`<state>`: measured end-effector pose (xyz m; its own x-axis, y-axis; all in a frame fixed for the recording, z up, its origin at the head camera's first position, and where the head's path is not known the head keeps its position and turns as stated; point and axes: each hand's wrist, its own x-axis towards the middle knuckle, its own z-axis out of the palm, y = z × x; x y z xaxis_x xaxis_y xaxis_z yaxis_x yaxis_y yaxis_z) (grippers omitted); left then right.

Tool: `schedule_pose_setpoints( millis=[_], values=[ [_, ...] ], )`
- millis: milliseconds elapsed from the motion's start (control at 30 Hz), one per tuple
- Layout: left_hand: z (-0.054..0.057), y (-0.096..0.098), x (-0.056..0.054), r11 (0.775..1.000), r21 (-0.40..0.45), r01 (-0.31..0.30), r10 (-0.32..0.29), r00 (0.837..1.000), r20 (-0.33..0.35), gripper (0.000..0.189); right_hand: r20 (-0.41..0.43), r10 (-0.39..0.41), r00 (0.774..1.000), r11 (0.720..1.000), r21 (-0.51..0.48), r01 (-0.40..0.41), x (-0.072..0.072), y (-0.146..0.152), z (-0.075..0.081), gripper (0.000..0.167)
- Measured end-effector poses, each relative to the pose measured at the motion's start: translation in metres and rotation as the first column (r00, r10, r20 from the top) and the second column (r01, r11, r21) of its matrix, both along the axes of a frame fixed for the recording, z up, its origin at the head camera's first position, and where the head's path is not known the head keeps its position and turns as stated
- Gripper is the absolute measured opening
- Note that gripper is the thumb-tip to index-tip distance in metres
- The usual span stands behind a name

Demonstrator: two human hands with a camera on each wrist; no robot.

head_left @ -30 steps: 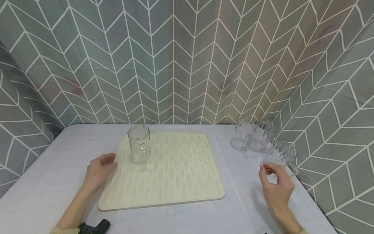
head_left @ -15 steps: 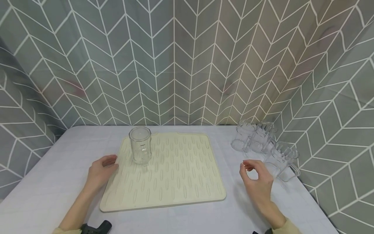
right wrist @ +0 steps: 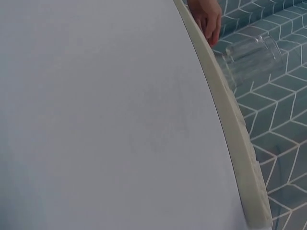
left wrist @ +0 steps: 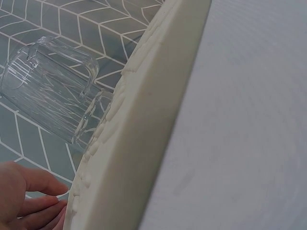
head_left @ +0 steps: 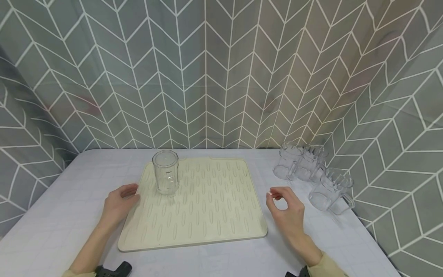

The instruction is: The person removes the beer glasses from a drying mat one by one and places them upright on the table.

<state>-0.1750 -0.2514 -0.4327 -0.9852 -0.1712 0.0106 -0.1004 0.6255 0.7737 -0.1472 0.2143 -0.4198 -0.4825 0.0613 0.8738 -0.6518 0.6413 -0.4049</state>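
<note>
A clear glass mug (head_left: 165, 175) stands upright on the cream ridged drying mat (head_left: 207, 234), near its back left corner. My left hand (head_left: 119, 204) rests at the mat's left edge, fingers loosely bent and holding nothing. In the left wrist view, its fingertips (left wrist: 57, 189) are right at that edge, below the mug. My right hand (head_left: 287, 211) is just beyond the mat's right edge, its thumb and fingers bent into a loose, empty ring. Farther right stands another clear mug (head_left: 328, 192), its handle toward the right.
Two more clear mugs, one (head_left: 288, 161) left of the other (head_left: 308, 165), stand close together at the back right of the white-covered table (head_left: 207, 261). A patterned curtain (head_left: 214, 77) closes off the back and both sides.
My right hand has moved left from beside the nearest right-hand mug to near the mat, carrying nothing. The left hand and the mugs stay where they were.
</note>
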Motion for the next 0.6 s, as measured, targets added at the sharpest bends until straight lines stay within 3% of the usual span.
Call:
schedule_pose_setpoints(
  millis=[367, 600],
  values=[
    [0.0, 0.0, 0.001, 1.0, 0.011, 0.0, 0.0, 1.0, 0.011, 0.054, 0.039, 0.128, 0.991, 0.992, 0.001, -0.128, -0.004, -0.043, -0.002, 0.019],
    [0.002, 0.0, 0.001, 1.0, 0.001, 0.002, -0.002, 1.0, -0.002, 0.054, 0.09, 0.146, 0.985, 0.989, 0.0, -0.147, -0.006, -0.066, 0.0, 0.02]
  ],
)
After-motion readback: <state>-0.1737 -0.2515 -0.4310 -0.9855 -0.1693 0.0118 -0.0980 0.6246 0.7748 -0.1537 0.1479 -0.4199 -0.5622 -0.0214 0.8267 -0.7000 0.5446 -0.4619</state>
